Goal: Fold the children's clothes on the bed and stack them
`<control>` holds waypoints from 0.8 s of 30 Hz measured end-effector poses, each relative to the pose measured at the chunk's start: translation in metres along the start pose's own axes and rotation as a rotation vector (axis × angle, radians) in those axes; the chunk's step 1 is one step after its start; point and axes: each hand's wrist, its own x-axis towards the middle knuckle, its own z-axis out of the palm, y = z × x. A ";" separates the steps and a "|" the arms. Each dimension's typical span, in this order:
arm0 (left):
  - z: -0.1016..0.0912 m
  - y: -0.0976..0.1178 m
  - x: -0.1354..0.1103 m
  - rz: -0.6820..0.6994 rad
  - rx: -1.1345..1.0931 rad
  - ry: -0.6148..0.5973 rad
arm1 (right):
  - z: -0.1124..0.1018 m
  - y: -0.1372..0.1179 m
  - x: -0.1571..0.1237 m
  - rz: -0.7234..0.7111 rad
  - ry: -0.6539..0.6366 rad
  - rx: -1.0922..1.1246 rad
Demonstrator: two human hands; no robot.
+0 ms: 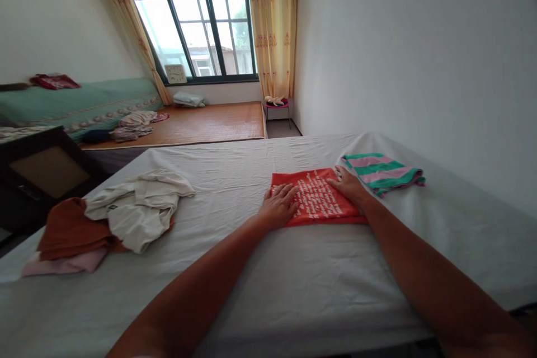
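Observation:
A red-orange garment with white printed lettering (321, 201) lies folded into a flat rectangle on the white sheet. My left hand (280, 205) rests flat on its left part, fingers stretched out. At the garment's upper right edge, my right hand (347, 183) touches the cloth with thumb and fingers apart. Just beyond the right hand is a folded green and pink striped garment (384, 170). On the left, a loose heap holds a cream shirt (140, 207), a rust-brown garment (69, 229) and a pink one (67, 263).
The white-sheeted bed (226, 268) runs up to a white wall (411, 56) on the right. Behind it stands another bed with a brown mat (210, 120) and some clothes (132, 131). A dark cabinet (50, 162) is at left, a small pink stool (277, 104) by the curtain.

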 end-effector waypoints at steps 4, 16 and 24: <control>0.000 0.000 0.000 0.006 0.004 0.007 | -0.013 0.004 -0.001 0.143 -0.080 0.264; -0.002 0.001 -0.001 -0.008 -0.007 0.008 | -0.036 -0.028 -0.027 0.353 -0.578 0.862; -0.005 0.002 -0.002 -0.005 -0.003 0.020 | -0.036 -0.039 -0.032 0.398 -0.609 1.050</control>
